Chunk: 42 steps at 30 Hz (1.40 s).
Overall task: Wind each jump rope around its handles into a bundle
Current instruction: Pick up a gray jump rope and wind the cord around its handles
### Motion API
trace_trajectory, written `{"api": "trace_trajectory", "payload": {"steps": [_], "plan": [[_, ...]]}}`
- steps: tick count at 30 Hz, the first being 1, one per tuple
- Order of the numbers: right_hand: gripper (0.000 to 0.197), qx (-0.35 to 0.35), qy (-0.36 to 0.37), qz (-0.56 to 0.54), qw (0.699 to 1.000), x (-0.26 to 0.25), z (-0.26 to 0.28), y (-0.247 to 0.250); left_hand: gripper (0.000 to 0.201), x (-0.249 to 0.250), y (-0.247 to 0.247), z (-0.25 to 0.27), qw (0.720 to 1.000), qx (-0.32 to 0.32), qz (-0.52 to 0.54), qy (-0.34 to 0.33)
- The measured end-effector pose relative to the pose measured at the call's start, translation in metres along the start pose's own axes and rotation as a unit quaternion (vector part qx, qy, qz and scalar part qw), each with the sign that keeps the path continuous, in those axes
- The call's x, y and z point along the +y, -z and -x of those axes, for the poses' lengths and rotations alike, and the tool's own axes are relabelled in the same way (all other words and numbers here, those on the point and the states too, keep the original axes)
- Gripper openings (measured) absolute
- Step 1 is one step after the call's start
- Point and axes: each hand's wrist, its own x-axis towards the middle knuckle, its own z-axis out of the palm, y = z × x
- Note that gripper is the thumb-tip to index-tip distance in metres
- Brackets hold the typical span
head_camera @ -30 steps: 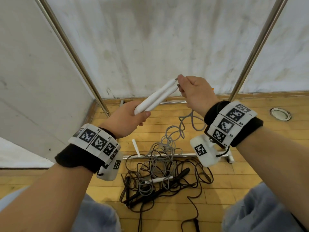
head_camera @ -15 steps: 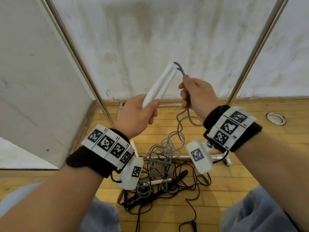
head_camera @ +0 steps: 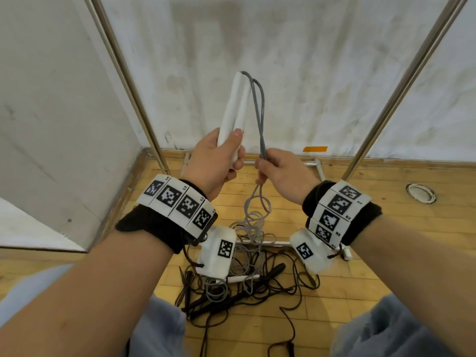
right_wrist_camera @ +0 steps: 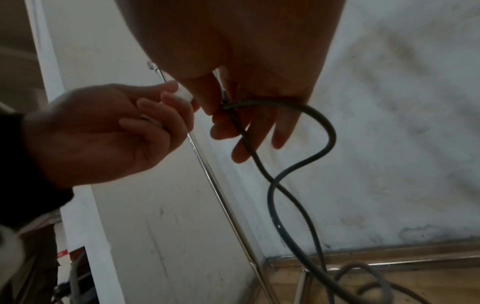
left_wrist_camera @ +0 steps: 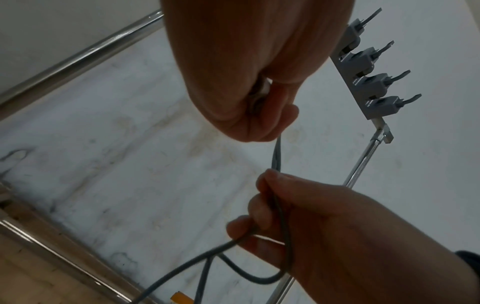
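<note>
My left hand (head_camera: pixel 219 161) grips two white jump rope handles (head_camera: pixel 235 106) together, held nearly upright in front of the wall. A doubled grey rope (head_camera: pixel 258 112) leaves their top ends and runs down into my right hand (head_camera: pixel 280 171), which pinches both strands just right of the left hand. Below the right hand the grey rope (right_wrist_camera: pixel 298 164) hangs in loops to the floor. In the left wrist view the left hand (left_wrist_camera: pixel 254 86) is curled round the handle ends, and the right hand (left_wrist_camera: pixel 298 216) holds the rope (left_wrist_camera: pixel 278 156).
A tangle of black jump ropes (head_camera: pixel 247 284) and grey rope lies on the wooden floor between my knees, with a loose white handle (head_camera: pixel 242 278) in it. Slanted metal poles (head_camera: pixel 123 81) (head_camera: pixel 401 83) flank the space. A grey hook rack (left_wrist_camera: pixel 369 67) hangs on the wall.
The left hand has tilted the handles from slanting to nearly upright. The right hand has slid down the rope from the handle tops to beside the left hand.
</note>
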Motion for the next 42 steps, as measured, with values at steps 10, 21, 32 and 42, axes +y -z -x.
{"api": "trace_trajectory", "payload": {"steps": [10,21,32,42], "plan": [[0.017,0.01,0.071,0.069,0.995,-0.018,0.015,-0.019,0.011,0.009,0.006,0.008,0.995,0.088,-0.054,-0.006],[0.023,-0.058,0.073,0.085,0.992,-0.043,0.038,-0.048,0.019,0.033,0.014,0.032,0.986,-0.016,0.16,0.04],[0.034,-0.022,0.022,0.107,0.994,-0.036,0.023,-0.029,0.013,0.055,0.054,0.01,0.969,0.226,0.022,-0.094],[0.037,0.007,0.038,0.073,0.997,-0.032,-0.002,0.022,0.03,0.007,0.075,-0.015,0.822,0.114,-0.555,-0.064]]}}
